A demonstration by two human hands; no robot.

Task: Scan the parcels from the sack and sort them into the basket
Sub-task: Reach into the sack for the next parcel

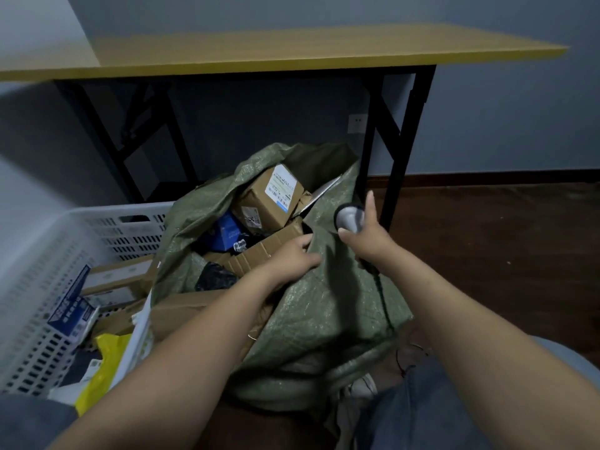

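A green woven sack [324, 306] stands open on the floor between my knees, holding several parcels. A brown cardboard box with a white label [269, 196] lies at the top of the opening, beside a blue box [227, 233]. My left hand [293, 254] reaches into the sack's mouth, its fingers on the edge of a flat corrugated cardboard parcel [259, 251]. My right hand [367, 235] grips a grey barcode scanner [349, 217] over the sack's right rim, index finger pointing up, its black cable trailing down. The white basket [65, 235] stands to the left.
Inside the white basket lie cardboard boxes, a blue-and-white packet [71, 310] and a yellow mailer [104, 368]. A folding table [259, 53] with a yellow top and black legs stands just behind the sack. Dark wood floor stretches to the right.
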